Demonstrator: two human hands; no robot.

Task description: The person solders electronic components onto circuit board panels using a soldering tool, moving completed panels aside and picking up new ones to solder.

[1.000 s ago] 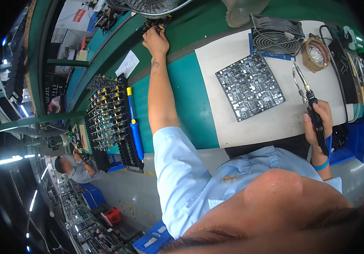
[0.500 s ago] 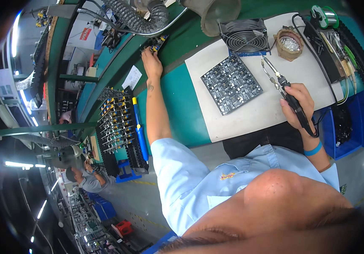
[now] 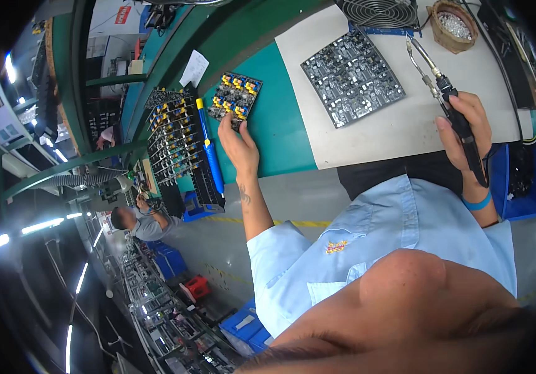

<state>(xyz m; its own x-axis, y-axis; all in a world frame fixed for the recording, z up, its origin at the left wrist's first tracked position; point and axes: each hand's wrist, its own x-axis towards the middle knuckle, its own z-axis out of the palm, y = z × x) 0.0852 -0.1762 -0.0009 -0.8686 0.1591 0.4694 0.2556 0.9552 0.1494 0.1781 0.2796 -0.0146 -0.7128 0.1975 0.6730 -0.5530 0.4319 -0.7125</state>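
My left hand (image 3: pixel 240 149) pinches the near edge of a circuit board (image 3: pixel 238 90) with rows of yellow and blue parts. That board is over the green mat, just left of the white sheet. In my right hand (image 3: pixel 478 121) is a soldering iron (image 3: pixel 462 126) with a black handle and a thin metal tube beside its tip. The iron points up and away, its tip just beyond the right corner of a larger grey circuit board panel (image 3: pixel 352 78). This panel, dense with small parts, lies on the white sheet (image 3: pixel 318 140).
A rack of boards (image 3: pixel 174 140) stands at the left beside a blue and yellow solder sucker (image 3: pixel 209 153). Behind the panel are a fan (image 3: pixel 380 12) and a pouch of shiny bits (image 3: pixel 454 28). A blue bin (image 3: pixel 526 193) is at the right. A co-worker (image 3: pixel 146 224) sits far left.
My left hand has come back from the far shelf toward me, bringing the yellow-part board over the green mat. My right hand still holds the soldering iron. The whole view has shifted.
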